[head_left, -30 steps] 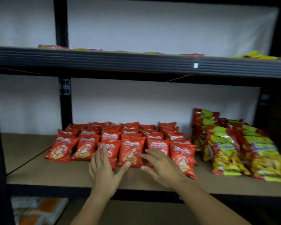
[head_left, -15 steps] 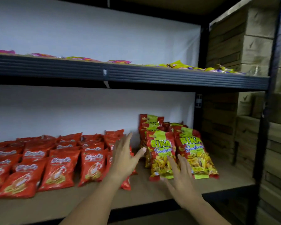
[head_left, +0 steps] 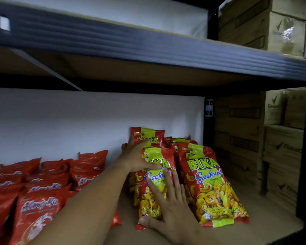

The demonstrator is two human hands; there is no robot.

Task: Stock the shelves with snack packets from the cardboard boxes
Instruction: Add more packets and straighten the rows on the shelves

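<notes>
A dark metal upper shelf (head_left: pixel 148 48) runs across the top of the view, its front edge ribbed, with a white back panel (head_left: pixel 78 121) behind the lower shelf (head_left: pixel 254 209). To the right, past a black upright post (head_left: pixel 208 110), stacked cardboard boxes (head_left: pixel 240 138) fill the space; more boxes (head_left: pixel 272 23) sit higher up beside the upper shelf. A check-mark logo and faint lettering show on several, too dim to read.

On the lower shelf's brown board, rows of red snack packets (head_left: pixel 39 188) cover the left side, overlapping like tiles; their white script name is blurred and cannot be read surely. Just to their right lie the red, green and yellow packets (head_left: pixel 210 184), in two leaning rows, printed "BIKA" in yellow-green and "Seafood" in blue, with pictures of yellow crackers below. Smaller print near the bottom is unreadable.

The left hand (head_left: pixel 136 156) reaches in over the red packets, arm stretched forward, and grips the upper part of the left BIKA row, thumb across the front of the foremost packet and fingers going behind the stack. The right hand (head_left: pixel 168 207) lies flat and spread on the lower half of the front left BIKA packet (head_left: pixel 154 188), fingers straight and pointing up the bag, thumb at its bottom corner, pressing rather than clasping.
</notes>
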